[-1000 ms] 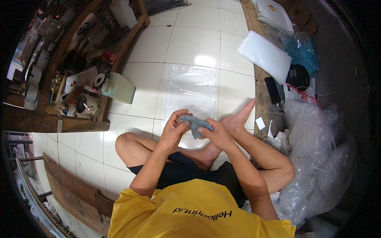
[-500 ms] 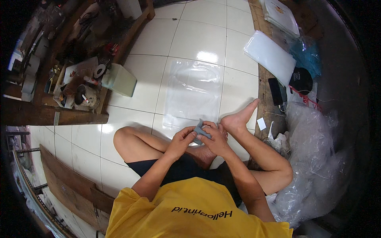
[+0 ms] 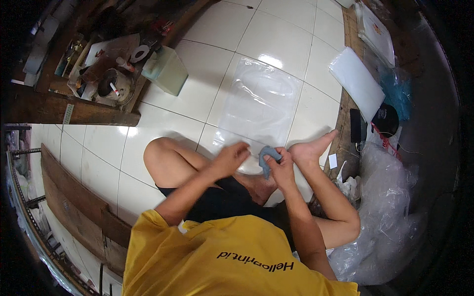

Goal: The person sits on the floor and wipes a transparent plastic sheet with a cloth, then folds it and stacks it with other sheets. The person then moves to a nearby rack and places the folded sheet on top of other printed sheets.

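Observation:
A grey cloth [image 3: 266, 166] is bunched in my right hand [image 3: 281, 167], the thumb pressed on it, just inside my right foot. My left hand [image 3: 231, 160] is apart from the cloth, by the near edge of a clear plastic bag [image 3: 259, 103]. Its fingers look bent but are blurred, and I cannot tell whether they touch the plastic. The bag lies flat on the white tiled floor in front of my crossed legs, with glossy creases across its upper part.
At left, a wooden workbench [image 3: 74, 116] carries a tape roll [image 3: 139, 53]; a pale green plastic container [image 3: 167, 71] stands beside it. On the right lie a stack of whitish plastic sheets [image 3: 356, 83], a black phone [image 3: 355, 126], a black cap [image 3: 385, 121] and heaped clear plastic [image 3: 382, 212].
Both hands were on the grey cloth. The left has let go and moved away leftward; the right keeps the cloth. The view has shifted and turned slightly.

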### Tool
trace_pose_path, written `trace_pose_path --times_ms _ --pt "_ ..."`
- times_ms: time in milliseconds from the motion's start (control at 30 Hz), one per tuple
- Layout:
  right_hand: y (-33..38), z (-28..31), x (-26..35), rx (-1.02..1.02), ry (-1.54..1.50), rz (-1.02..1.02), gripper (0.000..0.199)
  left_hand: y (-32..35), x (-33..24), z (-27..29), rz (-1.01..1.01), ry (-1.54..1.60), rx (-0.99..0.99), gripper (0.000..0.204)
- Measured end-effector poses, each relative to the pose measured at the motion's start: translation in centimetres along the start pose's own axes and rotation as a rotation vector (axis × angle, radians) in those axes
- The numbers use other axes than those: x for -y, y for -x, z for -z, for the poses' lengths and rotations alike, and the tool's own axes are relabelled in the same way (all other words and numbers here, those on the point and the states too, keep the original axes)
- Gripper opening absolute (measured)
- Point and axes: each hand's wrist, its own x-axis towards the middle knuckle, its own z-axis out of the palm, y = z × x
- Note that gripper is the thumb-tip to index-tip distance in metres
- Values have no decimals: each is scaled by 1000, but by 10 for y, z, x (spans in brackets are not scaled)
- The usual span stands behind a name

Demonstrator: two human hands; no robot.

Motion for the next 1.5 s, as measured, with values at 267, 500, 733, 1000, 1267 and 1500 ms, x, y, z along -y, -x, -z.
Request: trace_pose_path --times_ms 267,500,733,1000,1267,1500 --pt "-35 -30 53 223 -120 51 30 -57 18 131 -241 -1120 403 93" --pt "-38 -112 99 62 85 399 23 -66 47 114 -215 -1187 403 102" --pt "-39 -137 90 131 175 407 15 -73 45 116 -165 -1222 431 107" --pt "-40 -36 21 -118 438 224 25 -71 36 121 -117 -1225 477 111" --pt "-47 -59 51 -225 56 333 23 -73 43 118 -126 -1258 436 112" --pt "-45 -135 92 92 173 386 15 -77 60 115 -154 -1287 413 118"
